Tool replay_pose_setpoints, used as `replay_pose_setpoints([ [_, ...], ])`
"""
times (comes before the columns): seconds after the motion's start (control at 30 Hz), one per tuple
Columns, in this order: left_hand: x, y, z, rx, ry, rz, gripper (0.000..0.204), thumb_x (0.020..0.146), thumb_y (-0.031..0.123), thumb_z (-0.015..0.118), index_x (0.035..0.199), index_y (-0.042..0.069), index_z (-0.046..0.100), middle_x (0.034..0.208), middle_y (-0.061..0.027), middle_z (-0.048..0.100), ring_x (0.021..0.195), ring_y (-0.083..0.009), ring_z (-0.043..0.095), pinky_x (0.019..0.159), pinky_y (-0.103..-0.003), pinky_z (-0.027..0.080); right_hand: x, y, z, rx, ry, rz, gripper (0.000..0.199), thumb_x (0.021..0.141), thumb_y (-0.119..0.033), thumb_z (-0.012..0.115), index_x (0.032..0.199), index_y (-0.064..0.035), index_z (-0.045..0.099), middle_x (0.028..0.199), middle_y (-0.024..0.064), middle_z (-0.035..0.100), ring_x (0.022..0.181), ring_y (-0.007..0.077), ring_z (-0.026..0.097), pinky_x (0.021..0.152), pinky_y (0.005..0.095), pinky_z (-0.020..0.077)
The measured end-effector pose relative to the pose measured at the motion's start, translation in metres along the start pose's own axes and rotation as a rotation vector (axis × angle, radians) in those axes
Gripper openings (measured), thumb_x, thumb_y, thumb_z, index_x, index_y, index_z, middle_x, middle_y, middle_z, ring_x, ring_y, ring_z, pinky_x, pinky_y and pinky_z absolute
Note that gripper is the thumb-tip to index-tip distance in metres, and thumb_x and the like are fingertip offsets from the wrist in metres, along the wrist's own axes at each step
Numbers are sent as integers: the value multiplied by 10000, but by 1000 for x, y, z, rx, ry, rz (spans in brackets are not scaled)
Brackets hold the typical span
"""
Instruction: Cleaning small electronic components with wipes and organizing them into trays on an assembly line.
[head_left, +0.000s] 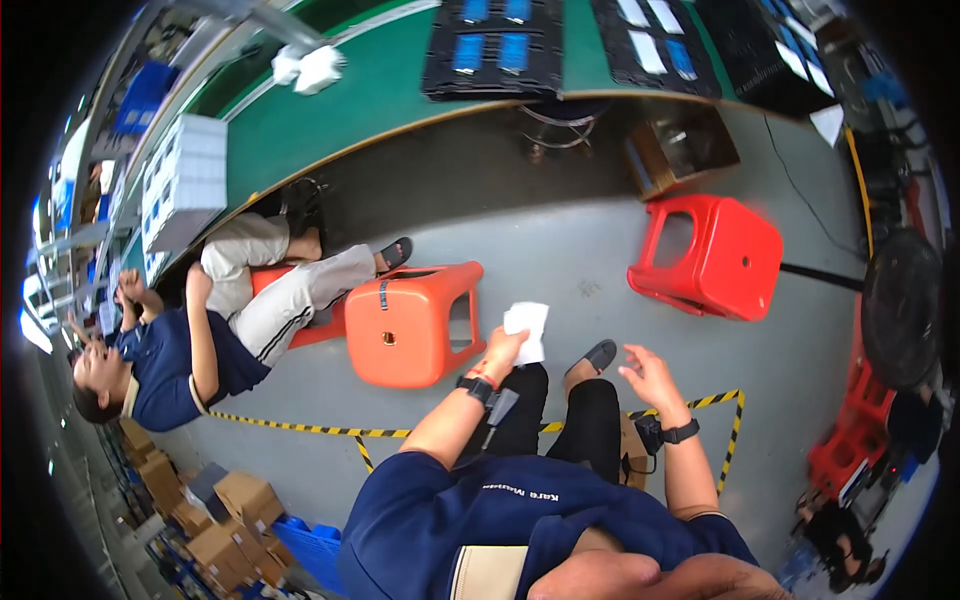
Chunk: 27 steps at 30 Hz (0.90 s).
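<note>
Lower edge: bare skin of the person, nearest the lens; the navy shirt [440, 530] follows, behind both hands.
Left hand [503, 345]: pinching a white sheet between thumb and fingers.
White sheet [530, 328]: projects ahead of the left hand, over the floor; thin, paper-like, possibly doubled. Layer count cannot be confirmed.
Right hand [648, 376]: fingers spread and slightly curved; no object seen in it.
Handling, judged: light pressure near one edge should suffice; a harder squeeze could crease the sheet. The right hand would serve best supporting the far edge, which could otherwise droop or flutter.
Clearance, judged: the orange stool [393, 335], left of the left hand, is the nearest obstacle; a path straight ahead avoids it.
Surface [385, 75]: green-topped, well ahead of both hands. A black tray [545, 60] with blue pieces [514, 52] lies ahead of the left hand; a crumpled white bundle [308, 68] sits farther left.
Seating: a red stool [722, 258] ahead and right of the right hand.
Floor [570, 250]: grey; black-and-yellow tape [300, 431] runs behind and left of the left hand.
Storage: an opened cardboard box [650, 165] below the surface's edge, ahead of the right hand; stacked cartons [220, 545] behind and left of the left hand.
Co-worker [220, 340]: seated, well left of the left hand.
</note>
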<state>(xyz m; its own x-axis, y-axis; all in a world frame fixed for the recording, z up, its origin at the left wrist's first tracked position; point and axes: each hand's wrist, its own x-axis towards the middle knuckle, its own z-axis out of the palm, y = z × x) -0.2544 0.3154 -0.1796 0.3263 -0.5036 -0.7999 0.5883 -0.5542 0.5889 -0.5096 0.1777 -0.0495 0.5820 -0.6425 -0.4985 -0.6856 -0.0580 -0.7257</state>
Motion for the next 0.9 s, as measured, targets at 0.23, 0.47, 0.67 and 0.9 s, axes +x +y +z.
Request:
replay_pose_setpoints([
  [0.23, -33, 8, -144, 667, 298, -18, 310, 775, 101, 647, 1038, -55, 606, 951, -172, 657, 866, -250, 642, 748, -352, 498, 8, -66, -31, -488, 31, 19, 485, 741, -97, 662, 1190, -27, 493, 1020, 193, 595, 961, 338, 577, 814, 411, 471],
  [0.47, -54, 35, -174, 310, 416, -65, 302, 756, 82, 649, 1013, -69, 604, 913, -158, 660, 820, -239, 641, 714, -353, 496, 77, -114, -47, -634, -36, -51, 479, 745, -120, 653, 1184, -39, 479, 1099, 194, 565, 1044, 354, 533, 866, 435, 446],
  [0.67, -69, 59, -157, 182, 497, -167, 340, 758, 118, 666, 1039, -64, 606, 950, -136, 659, 858, -237, 637, 731, -363, 494, 143, -112, -48, -664, -223, -189, 426, 744, -147, 656, 1141, -54, 535, 1062, 202, 589, 1001, 371, 554, 842, 446, 464],
  [0.9, -32, 175, -94, 202, 544, 100, 363, 783, 137, 631, 1089, -51, 580, 1010, -147, 651, 910, -235, 626, 781, -330, 489, 238, -54, -124, -695, -171, -113, 460, 676, -152, 728, 1094, -12, 594, 1069, 215, 604, 1027, 342, 571, 890, 390, 461],
])
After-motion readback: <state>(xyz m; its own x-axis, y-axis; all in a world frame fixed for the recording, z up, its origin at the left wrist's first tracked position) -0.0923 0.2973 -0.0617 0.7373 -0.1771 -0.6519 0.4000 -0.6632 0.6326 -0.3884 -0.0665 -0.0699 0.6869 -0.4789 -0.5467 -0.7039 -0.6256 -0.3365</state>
